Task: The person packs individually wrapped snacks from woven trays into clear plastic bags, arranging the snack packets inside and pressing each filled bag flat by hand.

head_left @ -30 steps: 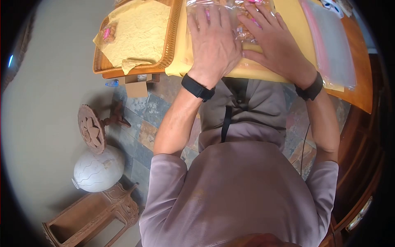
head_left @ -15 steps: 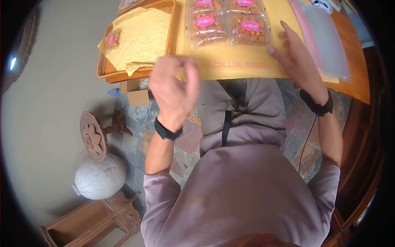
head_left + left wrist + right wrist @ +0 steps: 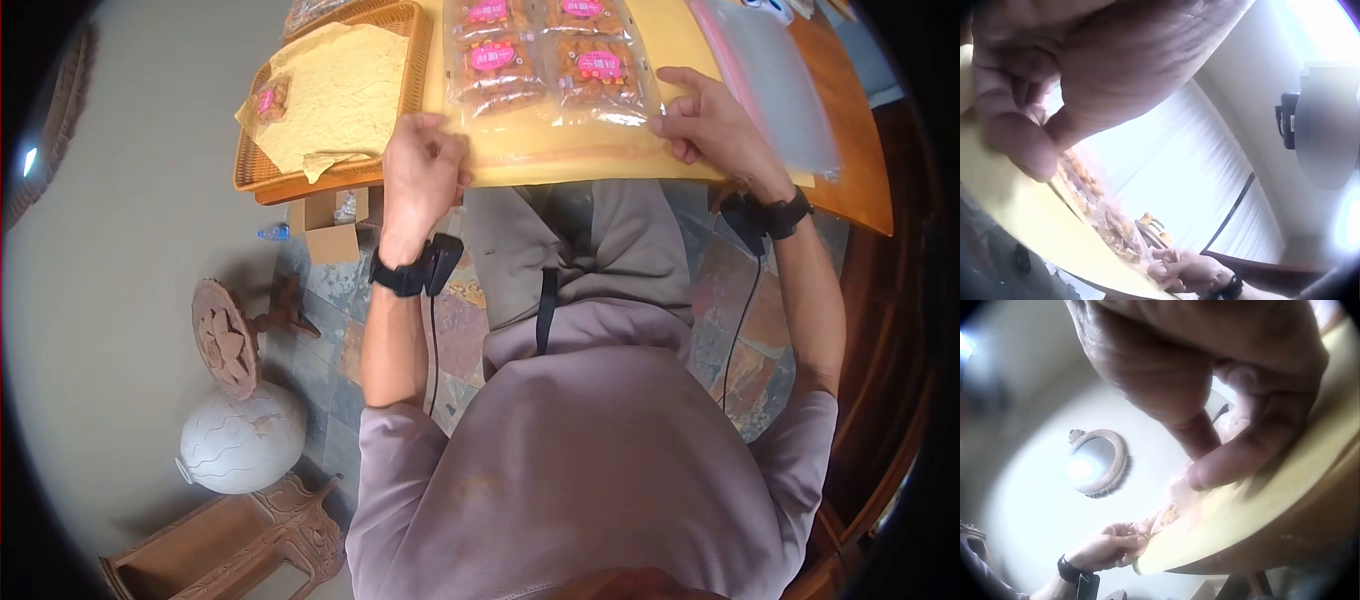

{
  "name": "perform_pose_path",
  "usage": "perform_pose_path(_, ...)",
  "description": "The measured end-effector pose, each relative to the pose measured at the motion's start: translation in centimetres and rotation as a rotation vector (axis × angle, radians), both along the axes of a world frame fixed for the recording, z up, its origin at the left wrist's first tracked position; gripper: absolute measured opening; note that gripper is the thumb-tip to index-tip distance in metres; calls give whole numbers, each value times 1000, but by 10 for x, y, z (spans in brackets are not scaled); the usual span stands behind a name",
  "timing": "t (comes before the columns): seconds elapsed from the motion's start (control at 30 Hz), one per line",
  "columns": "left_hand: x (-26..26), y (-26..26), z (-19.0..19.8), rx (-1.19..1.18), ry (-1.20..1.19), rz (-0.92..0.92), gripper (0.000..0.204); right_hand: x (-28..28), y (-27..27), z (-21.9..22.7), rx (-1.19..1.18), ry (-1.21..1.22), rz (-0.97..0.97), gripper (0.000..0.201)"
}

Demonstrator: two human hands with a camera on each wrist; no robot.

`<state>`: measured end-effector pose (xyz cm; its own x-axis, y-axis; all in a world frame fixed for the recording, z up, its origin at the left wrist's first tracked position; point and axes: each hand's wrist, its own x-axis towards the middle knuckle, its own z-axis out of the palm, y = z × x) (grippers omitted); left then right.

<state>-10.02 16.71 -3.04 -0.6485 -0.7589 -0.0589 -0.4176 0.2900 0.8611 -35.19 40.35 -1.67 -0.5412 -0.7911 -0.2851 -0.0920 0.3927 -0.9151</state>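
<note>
Left hand [image 3: 425,170]: we are pinching the clear bag [image 3: 550,85] at its near left corner.
Right hand [image 3: 715,128]: we are pinching its near right corner.
Packs [image 3: 598,68]: lying inside, by the front edge of the yellow sheet [image 3: 668,42]; our palms are no longer pressing them.
Wicker tray [image 3: 414,65]: sitting along the sheet's left edge.

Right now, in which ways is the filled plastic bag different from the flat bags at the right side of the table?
The filled bag bulges with packets; the flat bags look thin and empty.
The filled bag shows brown contents and pink labels; the flat bags look whitish with pinkish edges.
Both look like see-through plastic.
</note>
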Motion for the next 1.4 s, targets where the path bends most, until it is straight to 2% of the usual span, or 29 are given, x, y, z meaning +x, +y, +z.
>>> perform_pose_path(0.07,16,7,1,184,65,-68,41,4,10,4,16,-26,5,74)
perform_pose_path(0.17,39,27,3,162,32,-143,41,18,29,10,64,3,51,71)
perform_pose_path(0.2,47,33,9,66,-31,-181,52,23,35,8,34,35,55,69)
perform_pose_path(0.23,54,39,15,72,-37,-187,52,29,42,6,5,66,55,68)
perform_pose_path(0.3,68,47,22,-369,-18,-239,66,39,55,4,-48,104,44,66)
perform_pose_path(0.33,76,46,20,-471,-4,-264,71,46,59,7,-58,330,21,65)
perform_pose_path(0.37,78,46,11,-464,-7,-267,71,51,62,9,-67,556,1,65)
perform_pose_path(0.43,78,49,-8,-470,38,-162,61,55,67,3,-43,608,-28,59)
perform_pose_path(0.47,73,54,-9,-233,15,-70,59,55,70,-5,-66,523,-83,56)
perform_pose_path(0.5,71,46,-14,-236,16,-73,59,54,71,-9,-90,439,-141,54)
perform_pose_path(0.53,71,34,-24,240,148,-63,63,54,70,-9,-88,439,-146,54)
perform_pose_path(0.57,64,27,-26,719,273,-51,71,52,66,-8,-96,159,-200,53)
perform_pose_path(0.6,56,23,-27,775,223,-108,87,52,63,-7,-104,-118,-255,53)
perform_pose_path(0.63,47,22,-29,781,221,-116,87,55,58,-4,-99,-116,-265,53)
perform_pose_path(0.7,31,19,-30,1060,89,-267,77,59,43,3,-57,-145,-310,50)
perform_pose_path(0.73,22,33,-18,1041,149,-141,62,57,39,4,-58,-140,-313,50)
perform_pose_path(0.77,22,30,-21,1041,149,-149,62,55,37,3,-32,-120,-270,50)
perform_pose_path(0.83,21,22,-28,1060,190,-117,48,52,38,-3,-8,-100,-240,49)
perform_pose_path(0.87,20,30,-27,981,190,-56,37,51,40,-8,-62,-162,-221,49)
perform_pose_path(0.9,23,30,-25,985,188,-53,37,50,43,-12,-113,-226,-197,49)
perform_pose_path(0.97,31,25,-21,1100,132,-181,30,53,47,-12,-129,-286,-232,50)
perform_pose_path(1.13,57,42,-14,1123,125,-119,23,75,73,-11,-81,-414,-238,46)
perform_pose_path(1.2,69,49,-13,1187,179,-124,17,81,88,-20,-128,-695,-136,46)
perform_pose_path(1.23,73,51,-14,1194,176,-122,17,86,85,-20,-123,-698,-140,46)
perform_pose_path(1.3,79,56,-16,1259,219,-77,19,100,75,-19,-213,-947,-253,47)
perform_pose_path(1.37,80,57,-17,1280,258,-115,20,102,66,-23,-276,-972,-213,43)
perform_pose_path(1.4,81,56,-18,1281,247,-122,20,106,56,-22,-237,-900,-220,40)
